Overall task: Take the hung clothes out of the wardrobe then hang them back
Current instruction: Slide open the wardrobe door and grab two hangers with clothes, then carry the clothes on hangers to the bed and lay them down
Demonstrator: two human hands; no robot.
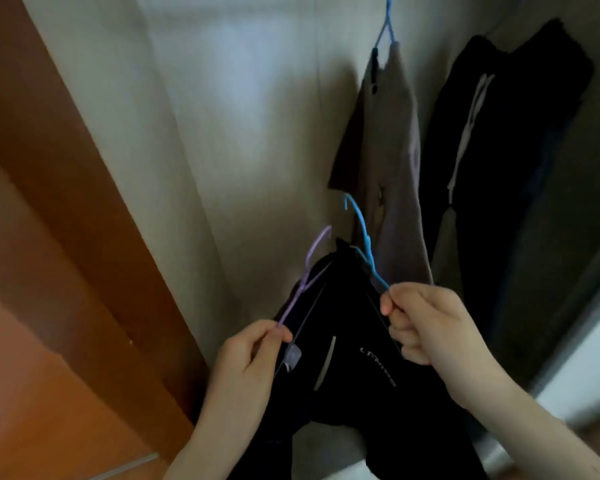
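I hold two hangers low in front of the open wardrobe. My left hand (253,355) pinches the shoulder of a purple hanger (310,259). My right hand (426,323) pinches the shoulder of a blue hanger (362,233). Black clothes (347,368) with white lettering hang from both hangers between my hands and drape downward. Inside the wardrobe a beige and brown garment (388,147) hangs on another blue hanger (387,24). Farther right hangs a black garment (513,161) with a white drawstring.
The orange-brown wardrobe door (66,271) stands open on the left. The pale back wall (239,133) of the wardrobe shows behind the left half. A light grey edge (586,368) of the wardrobe runs at the lower right.
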